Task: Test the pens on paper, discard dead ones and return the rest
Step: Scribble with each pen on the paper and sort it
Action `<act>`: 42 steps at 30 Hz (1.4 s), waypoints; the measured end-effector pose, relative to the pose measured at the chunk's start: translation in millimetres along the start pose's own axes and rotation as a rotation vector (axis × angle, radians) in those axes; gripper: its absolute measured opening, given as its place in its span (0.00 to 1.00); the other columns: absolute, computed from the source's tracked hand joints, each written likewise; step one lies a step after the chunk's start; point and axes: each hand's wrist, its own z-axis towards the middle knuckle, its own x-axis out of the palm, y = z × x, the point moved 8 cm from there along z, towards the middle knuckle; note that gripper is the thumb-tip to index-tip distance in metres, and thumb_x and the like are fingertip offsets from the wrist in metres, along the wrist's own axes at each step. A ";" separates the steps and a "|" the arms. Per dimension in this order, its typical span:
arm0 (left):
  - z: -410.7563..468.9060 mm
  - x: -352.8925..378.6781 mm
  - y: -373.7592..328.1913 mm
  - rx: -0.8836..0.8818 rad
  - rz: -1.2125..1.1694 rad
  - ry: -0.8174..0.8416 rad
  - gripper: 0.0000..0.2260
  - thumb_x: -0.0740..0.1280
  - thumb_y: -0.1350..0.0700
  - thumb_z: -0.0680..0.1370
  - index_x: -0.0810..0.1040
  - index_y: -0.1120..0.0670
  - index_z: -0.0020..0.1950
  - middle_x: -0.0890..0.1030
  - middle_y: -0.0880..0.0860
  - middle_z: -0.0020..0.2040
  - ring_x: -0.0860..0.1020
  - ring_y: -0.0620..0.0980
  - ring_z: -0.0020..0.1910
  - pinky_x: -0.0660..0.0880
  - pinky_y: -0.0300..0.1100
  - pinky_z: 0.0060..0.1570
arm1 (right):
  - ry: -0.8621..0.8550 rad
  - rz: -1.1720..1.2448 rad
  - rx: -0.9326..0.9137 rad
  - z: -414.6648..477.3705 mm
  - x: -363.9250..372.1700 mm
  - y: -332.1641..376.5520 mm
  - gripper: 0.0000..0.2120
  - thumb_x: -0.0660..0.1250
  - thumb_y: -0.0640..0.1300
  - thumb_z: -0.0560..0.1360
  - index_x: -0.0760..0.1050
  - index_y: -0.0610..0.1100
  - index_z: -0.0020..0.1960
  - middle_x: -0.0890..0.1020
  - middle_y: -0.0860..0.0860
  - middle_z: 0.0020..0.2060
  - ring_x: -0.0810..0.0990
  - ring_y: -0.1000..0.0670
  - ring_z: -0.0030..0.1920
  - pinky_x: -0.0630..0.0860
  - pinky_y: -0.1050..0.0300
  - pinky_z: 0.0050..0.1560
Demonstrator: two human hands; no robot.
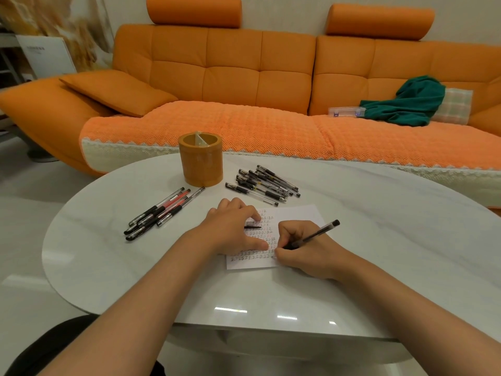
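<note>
A clear-barrelled black gel pen (317, 234) is held in the closed grip of the right hand (301, 253). Its tip is set near the lower edge of a small white sheet of paper (298, 214) on the white marble-patterned oval desk (379, 240). The sheet is pressed flat by the left hand (233, 230), whose loose grip holds nothing that can be made out; a thin dark item by its fingers cannot be identified. Rows of test marks fill most of the sheet, so much of the testing is judged done. A row of black and red pens (160, 213) lies left of the sheet and a pile of black pens (267, 184) beyond it; which group is dead cannot be told. The orange cylindrical pen holder (200, 161) appears empty, so discarding and returning are judged still to do.
</note>
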 end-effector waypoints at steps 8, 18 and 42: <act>-0.7 0.3 -0.1 -0.010 0.014 0.000 0.32 0.69 0.30 0.70 0.69 0.39 0.71 0.66 0.47 0.71 0.62 0.50 0.71 0.64 0.51 0.68 | -0.007 0.007 -0.003 0.4 -1.4 -1.6 0.08 0.68 0.30 0.70 0.70 0.35 0.36 0.74 0.49 0.27 0.70 0.52 0.28 0.65 0.61 0.28; -8.2 -2.3 -2.2 0.043 0.034 -0.029 0.29 0.64 0.31 0.75 0.68 0.39 0.73 0.67 0.45 0.69 0.63 0.47 0.68 0.65 0.48 0.66 | -0.231 0.282 0.010 -0.6 -25.5 -6.1 0.13 0.64 0.33 0.80 0.84 0.47 0.54 0.82 0.45 0.36 0.75 0.48 0.29 0.68 0.58 0.25; -16.6 -24.4 -6.2 0.016 -0.201 -0.172 0.05 0.71 0.46 0.78 0.78 0.39 0.51 0.79 0.37 0.47 0.75 0.38 0.44 0.71 0.37 0.40 | -0.227 -0.715 -0.012 5.7 -42.7 17.5 0.10 0.65 0.49 0.79 0.80 0.60 0.56 0.82 0.63 0.54 0.70 0.61 0.43 0.66 0.62 0.42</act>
